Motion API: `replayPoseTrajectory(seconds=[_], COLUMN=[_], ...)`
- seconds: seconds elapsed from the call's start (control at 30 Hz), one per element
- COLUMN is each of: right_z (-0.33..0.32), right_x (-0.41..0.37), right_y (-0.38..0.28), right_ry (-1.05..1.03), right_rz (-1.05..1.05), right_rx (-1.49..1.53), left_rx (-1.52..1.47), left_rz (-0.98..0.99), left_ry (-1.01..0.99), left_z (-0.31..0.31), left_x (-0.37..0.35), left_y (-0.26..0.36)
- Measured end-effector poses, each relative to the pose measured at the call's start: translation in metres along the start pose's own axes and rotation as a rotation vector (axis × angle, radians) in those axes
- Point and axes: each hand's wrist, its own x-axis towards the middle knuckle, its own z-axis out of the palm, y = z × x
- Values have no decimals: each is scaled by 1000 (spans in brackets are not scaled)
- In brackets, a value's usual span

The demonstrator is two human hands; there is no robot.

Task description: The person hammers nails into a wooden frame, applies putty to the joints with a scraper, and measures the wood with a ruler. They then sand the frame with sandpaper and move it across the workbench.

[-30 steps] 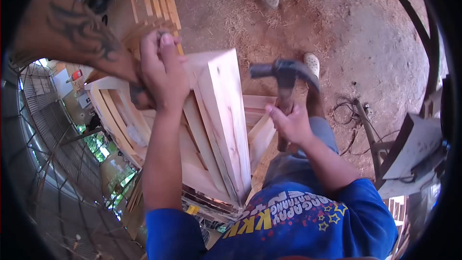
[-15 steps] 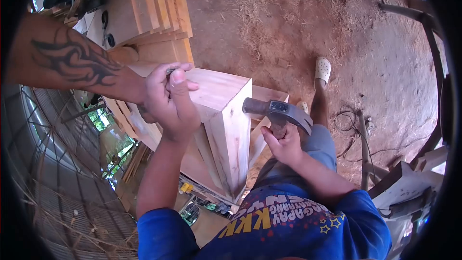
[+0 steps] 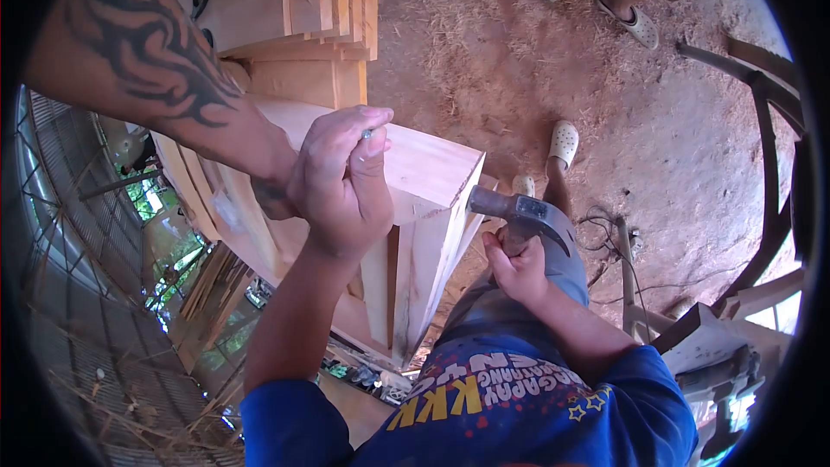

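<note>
My left hand point(image 3: 346, 186) is raised over the pale wooden frame point(image 3: 432, 164), its fingers curled and pinching a nail point(image 3: 367, 134) whose small shiny head shows at the thumb. In my right hand point(image 3: 519, 270) is a claw hammer point(image 3: 527, 212), gripped by the handle just below the head. The hammer's striking face points left, right at the frame's near corner. Another person's forearm point(image 3: 156, 52) reaches in from the upper left, and its hand is mostly hidden behind mine.
Stacked wooden boards point(image 3: 320, 0) stand at the top left. A person's feet in pale clogs point(image 3: 640, 28) are on the dirt floor point(image 3: 484, 60), strewn with shavings. Metal bars and a cable point(image 3: 635, 251) lie to the right. A wire-mesh wall point(image 3: 69, 233) runs along the left.
The view has shifted, so the frame and boards sit farther right. My left hand has turned a little, baring the nail's head. The hammer stays beside the frame's corner.
</note>
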Motion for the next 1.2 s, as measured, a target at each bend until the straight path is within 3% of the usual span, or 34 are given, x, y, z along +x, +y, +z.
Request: replayPoseTrajectory(seconds=[0.2,0.33,0.43,0.47,0.57,0.7,0.77,0.83,0.93,1.07,1.1,1.17,1.2], right_z=[-5,-16,-22,-26,-14,7,27,39,15,-48,-51,-27,-7], right_x=[-3,-15,-33,-39,-52,-69,-72,-71,-80,-91,-94,-89,-84], right_y=[8,-13,-37,-39,-58,-47,-41,-48,-62,-90,-94,-71,-65], right_ry=[5,18,45,49,292,313,261,43,302,729,699,583,444], right_rz=[-47,-30,60,-15,-377,-385,-153,-104,-85,-554,-631,-620,-461], right_rx=[-76,-54,190,180,551,731,464,218,152,746,909,613,530], left_rx=[-100,-108,-109,16,22,17,38,79,17,36,21,-2,14], left_rz=[-93,-289,-270,-247,-166,-171,-113,-43,-48,-37,-44,-55,-18], left_ry=[109,-54,-186,-200,-199,-126,-37,34,100,90,95,110,146], left_z=[7,-2,-13,-19,-31,-24,-21,-20,-14,-17,-17,-16,-15], left_x=[-2,8,11,11,3,-1,-4,-6,-6,-7,-8,-6,-6], left_y=[0,15,7,2,-18,-6,-11,-13,-17,-11,-11,-12,-15])
